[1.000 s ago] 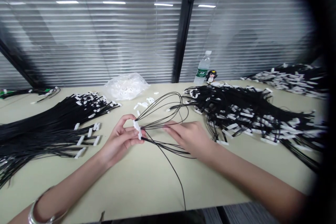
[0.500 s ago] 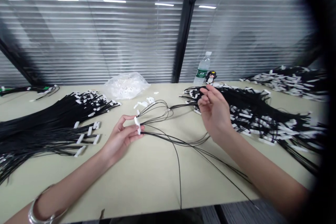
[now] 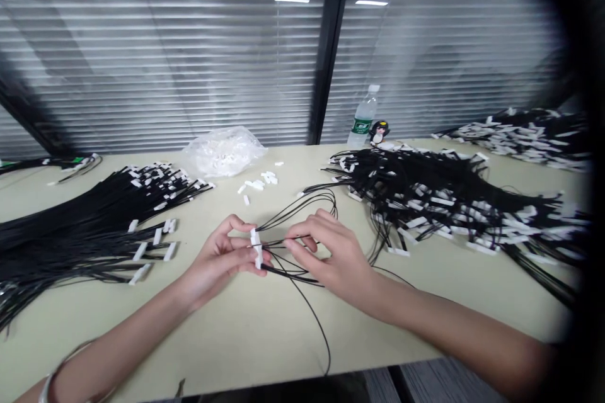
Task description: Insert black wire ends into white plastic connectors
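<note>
Between its thumb and fingers, my left hand grips a white connector near the middle of the table. Thin black wires run out of the connector's right side, some looping up and back, others trailing toward the front edge. Just right of the connector, my right hand pinches a thin black wire between thumb and index finger. That wire reaches the connector; whether its tip sits inside a slot is too small to tell.
Bundled black cables with white ends cover the left side. A tangled cable pile spreads on the right, another behind it. Farther back are a clear bag, loose white connectors, a bottle and a penguin figurine.
My right hand has come down and left from over the right pile to the wires beside the connector, its fingers now pinching one. My left hand and the connector sit slightly lower and farther right.
</note>
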`<state>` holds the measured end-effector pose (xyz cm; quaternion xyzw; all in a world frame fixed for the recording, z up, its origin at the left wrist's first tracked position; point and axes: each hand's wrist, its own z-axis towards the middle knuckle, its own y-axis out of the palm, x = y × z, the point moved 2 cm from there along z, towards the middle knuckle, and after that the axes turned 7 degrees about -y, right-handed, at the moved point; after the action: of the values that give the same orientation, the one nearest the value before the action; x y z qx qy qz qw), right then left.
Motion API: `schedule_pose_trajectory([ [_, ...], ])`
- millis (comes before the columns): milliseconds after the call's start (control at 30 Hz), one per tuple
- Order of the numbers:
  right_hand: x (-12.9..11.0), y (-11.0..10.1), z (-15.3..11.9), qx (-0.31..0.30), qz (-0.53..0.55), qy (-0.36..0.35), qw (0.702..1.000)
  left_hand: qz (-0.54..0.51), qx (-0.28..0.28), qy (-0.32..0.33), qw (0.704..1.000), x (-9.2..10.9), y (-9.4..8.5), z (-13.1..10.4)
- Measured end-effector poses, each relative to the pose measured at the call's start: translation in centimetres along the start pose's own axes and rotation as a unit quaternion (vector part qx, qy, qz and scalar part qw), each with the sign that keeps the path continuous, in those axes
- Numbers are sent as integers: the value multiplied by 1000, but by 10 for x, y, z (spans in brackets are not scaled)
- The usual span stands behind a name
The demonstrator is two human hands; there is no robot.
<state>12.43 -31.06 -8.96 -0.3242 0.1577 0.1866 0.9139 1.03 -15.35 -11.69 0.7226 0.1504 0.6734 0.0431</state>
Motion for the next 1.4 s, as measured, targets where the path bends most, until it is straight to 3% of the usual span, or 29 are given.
schedule_pose_trajectory([
  [233,4,-9,5,68,-32,-51,996,-13,1,7,1000,3,0,1],
  [1400,1,-7,3,61,-33,-71,995,-22,2,0,1000,2,2,0],
])
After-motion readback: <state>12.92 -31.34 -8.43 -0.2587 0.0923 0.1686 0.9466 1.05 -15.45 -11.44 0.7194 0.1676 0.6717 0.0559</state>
